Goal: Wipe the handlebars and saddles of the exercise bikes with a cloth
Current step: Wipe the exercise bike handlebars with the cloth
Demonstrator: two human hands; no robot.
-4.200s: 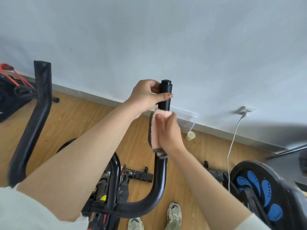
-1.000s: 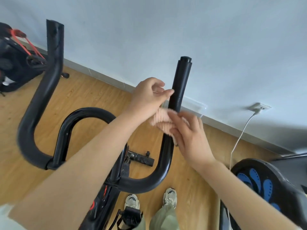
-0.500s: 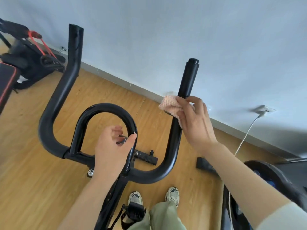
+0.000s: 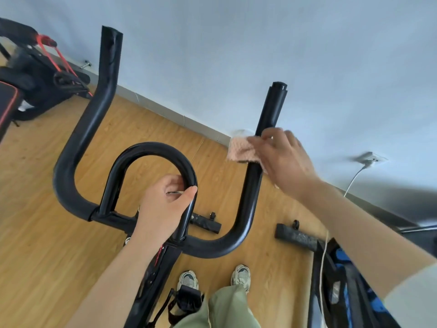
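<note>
A black exercise-bike handlebar fills the middle of the view: a left horn [image 4: 94,110], a central loop [image 4: 151,150] and a right horn [image 4: 269,112]. My right hand [image 4: 283,159] presses a pink fluffy cloth [image 4: 241,150] against the right horn about halfway up; the hand is blurred. My left hand [image 4: 165,207] grips the right side of the central loop. No saddle is in view.
A second bike with blue-patterned flywheel [image 4: 340,280] stands close at the right, with a white cable [image 4: 324,256] running to a wall socket [image 4: 371,159]. Black and red gym gear [image 4: 35,74] sits at the far left. My shoes [image 4: 241,275] are on the wooden floor below.
My left hand left the right horn, dropped to the central loop and closed around it. The right hand keeps the cloth on the right horn, shifted slightly upward.
</note>
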